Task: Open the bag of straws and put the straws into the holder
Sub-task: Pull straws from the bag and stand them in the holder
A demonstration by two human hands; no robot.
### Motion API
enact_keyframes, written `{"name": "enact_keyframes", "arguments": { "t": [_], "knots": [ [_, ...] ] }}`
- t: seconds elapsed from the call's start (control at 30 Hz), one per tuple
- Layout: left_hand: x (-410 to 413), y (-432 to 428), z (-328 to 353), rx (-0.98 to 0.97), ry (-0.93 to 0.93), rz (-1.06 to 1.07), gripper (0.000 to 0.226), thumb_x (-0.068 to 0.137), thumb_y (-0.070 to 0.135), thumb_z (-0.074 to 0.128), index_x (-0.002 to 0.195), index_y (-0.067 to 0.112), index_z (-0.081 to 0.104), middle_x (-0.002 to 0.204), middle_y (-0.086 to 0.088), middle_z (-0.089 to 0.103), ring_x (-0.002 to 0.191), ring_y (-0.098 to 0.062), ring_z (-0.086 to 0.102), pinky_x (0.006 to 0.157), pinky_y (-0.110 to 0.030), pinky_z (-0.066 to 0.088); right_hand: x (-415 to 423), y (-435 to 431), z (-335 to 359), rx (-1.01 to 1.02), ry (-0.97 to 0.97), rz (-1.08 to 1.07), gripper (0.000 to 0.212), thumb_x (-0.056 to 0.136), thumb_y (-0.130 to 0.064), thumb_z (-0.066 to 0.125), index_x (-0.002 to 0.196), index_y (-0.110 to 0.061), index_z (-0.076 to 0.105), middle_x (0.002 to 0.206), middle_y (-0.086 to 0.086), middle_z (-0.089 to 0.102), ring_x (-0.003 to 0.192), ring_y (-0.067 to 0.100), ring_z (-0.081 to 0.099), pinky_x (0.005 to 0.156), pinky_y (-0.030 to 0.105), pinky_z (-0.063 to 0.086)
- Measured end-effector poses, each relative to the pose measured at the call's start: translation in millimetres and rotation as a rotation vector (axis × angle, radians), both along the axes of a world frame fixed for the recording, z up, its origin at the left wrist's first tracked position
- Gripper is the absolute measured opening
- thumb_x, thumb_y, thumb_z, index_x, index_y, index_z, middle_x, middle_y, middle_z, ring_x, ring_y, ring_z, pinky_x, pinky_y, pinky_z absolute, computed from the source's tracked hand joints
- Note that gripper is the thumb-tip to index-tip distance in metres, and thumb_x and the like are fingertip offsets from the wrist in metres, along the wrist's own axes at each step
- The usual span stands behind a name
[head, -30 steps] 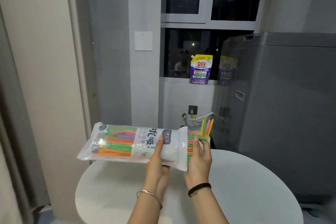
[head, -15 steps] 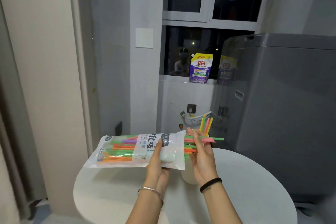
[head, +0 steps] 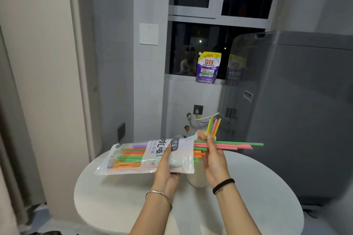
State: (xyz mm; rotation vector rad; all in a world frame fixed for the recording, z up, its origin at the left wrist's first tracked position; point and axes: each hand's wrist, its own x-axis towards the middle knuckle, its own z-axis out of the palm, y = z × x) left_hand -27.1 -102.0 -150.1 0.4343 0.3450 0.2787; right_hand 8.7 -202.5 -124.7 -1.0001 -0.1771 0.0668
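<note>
Since half a second ago, a few green and pink straws (head: 238, 145) have slid much farther out of the bag's open right end, drawn by the right hand (head: 214, 160). Nearest, the round white table (head: 114, 202) curves away under both forearms. Its left rim runs close to the wall and its right rim close to the grey washing machine (head: 296, 110), with bare top on either side of the hands.

Above the table the left hand (head: 166, 168) grips the bag (head: 133, 156) near its mouth, thumb on the printed front and fingers curled beneath. The bag lies about level, sealed end pointing left. The right hand pinches the straws just where they leave the bag, fingers close together across them and thumb raised above. The free tips point right, toward the washing machine.

Just behind the hands stands the white holder (head: 196, 181), partly hidden, with upright straws (head: 214, 126) fanning from its top. Farther back a purple detergent pouch (head: 208, 67) stands on the window sill.
</note>
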Motion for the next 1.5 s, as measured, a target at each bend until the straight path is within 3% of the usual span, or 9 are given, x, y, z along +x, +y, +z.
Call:
{"name": "enact_keyframes", "arguments": {
  "t": [0.1, 0.23, 0.33, 0.6, 0.77, 0.93, 1.07, 1.23, 1.5],
  "knots": [
    [3.4, 4.3, -2.6, -0.024, 0.000, 0.020, 0.008, 0.089, 0.016, 0.062, 0.096, 0.015, 0.058, 0.065, -0.003, 0.075, 0.072, -0.021, 0.071, 0.072, -0.043, 0.055, 3.0, -6.1, 4.3, 0.179, -0.013, -0.059, 0.033, 0.098, -0.030, 0.040, 0.092, -0.013, 0.068, 0.100, 0.000, 0.072, 0.100, 0.012, 0.064, 0.086, 0.028, 0.048],
    [6.1, -1.2, -3.7, -0.017, -0.003, -0.014, 0.009, 0.090, 0.016, 0.062, 0.097, 0.015, 0.058, 0.066, -0.003, 0.075, 0.056, -0.017, 0.073, 0.056, -0.036, 0.057, 6.3, -4.0, 9.0, 0.310, 0.075, -0.012, 0.036, 0.093, -0.031, 0.051, 0.060, -0.016, 0.051, 0.056, -0.002, 0.054, 0.065, 0.016, 0.053, 0.075, 0.029, 0.045],
    [7.5, -2.6, -3.0, -0.032, 0.011, -0.029, 0.012, 0.088, 0.016, 0.064, 0.099, 0.014, 0.058, 0.070, -0.005, 0.076, 0.061, -0.018, 0.073, 0.062, -0.039, 0.057, 11.0, -4.0, 16.5, 0.363, 0.093, -0.024, 0.046, 0.095, -0.030, 0.048, 0.053, -0.020, 0.032, 0.040, -0.008, 0.029, 0.044, 0.011, 0.035, 0.067, 0.026, 0.041],
    [17.6, 19.2, 1.3, -0.133, 0.023, 0.072, 0.047, 0.086, 0.015, 0.067, 0.129, 0.016, 0.049, 0.119, -0.010, 0.065, 0.091, -0.023, 0.065, 0.102, -0.051, 0.044, 39.3, -34.4, 84.9, 0.414, -0.050, -0.086, 0.060, 0.094, -0.023, 0.045, 0.036, -0.022, 0.030, 0.029, -0.009, 0.022, 0.026, 0.006, 0.020, 0.032, 0.018, 0.024],
    [22.8, 24.7, -1.0, -0.164, 0.014, 0.073, 0.048, 0.086, 0.015, 0.068, 0.130, 0.016, 0.048, 0.126, -0.012, 0.063, 0.114, -0.029, 0.062, 0.102, -0.056, 0.043, 52.1, -43.5, 119.5, 0.324, -0.100, -0.146, 0.057, 0.094, -0.021, 0.045, 0.040, -0.019, 0.028, 0.029, -0.008, 0.023, 0.025, 0.006, 0.020, 0.032, 0.018, 0.018],
    [27.6, 22.1, -2.5, -0.142, 0.031, 0.085, 0.053, 0.086, 0.015, 0.067, 0.135, 0.015, 0.047, 0.109, -0.009, 0.067, 0.094, -0.024, 0.065, 0.090, -0.049, 0.051, 64.3, -48.6, 141.9, 0.196, -0.168, -0.248, 0.050, 0.094, -0.021, 0.048, 0.048, -0.017, 0.028, 0.029, -0.009, 0.025, 0.026, 0.006, 0.023, 0.032, 0.017, 0.022],
    [31.3, 21.6, -3.7, -0.124, 0.034, 0.084, 0.052, 0.086, 0.015, 0.067, 0.134, 0.015, 0.047, 0.122, -0.012, 0.064, 0.114, -0.029, 0.061, 0.102, -0.054, 0.043, 74.7, -40.2, 144.4, 0.064, -0.158, -0.304, 0.046, 0.092, -0.024, 0.051, 0.052, -0.018, 0.031, 0.031, -0.009, 0.028, 0.027, 0.005, 0.025, 0.033, 0.017, 0.024],
    [32.5, 20.7, -3.3, -0.106, 0.011, 0.069, 0.041, 0.088, 0.015, 0.064, 0.126, 0.016, 0.051, 0.099, -0.008, 0.068, 0.088, -0.023, 0.065, 0.096, -0.052, 0.047, 86.7, -23.9, 131.9, -0.076, -0.161, -0.306, 0.037, 0.092, -0.026, 0.053, 0.061, -0.019, 0.033, 0.031, -0.010, 0.032, 0.028, 0.003, 0.028, 0.032, 0.015, 0.026],
    [30.8, 26.5, -1.6, -0.094, 0.020, 0.101, 0.048, 0.088, 0.014, 0.064, 0.133, 0.015, 0.049, 0.098, -0.007, 0.067, 0.086, -0.021, 0.064, 0.079, -0.047, 0.052, 105.7, -0.8, 76.3, -0.450, -0.179, -0.189, 0.044, 0.092, -0.030, 0.053, 0.053, -0.019, 0.038, 0.037, -0.008, 0.035, 0.039, 0.013, 0.034, 0.047, 0.026, 0.036]
  ]
}}
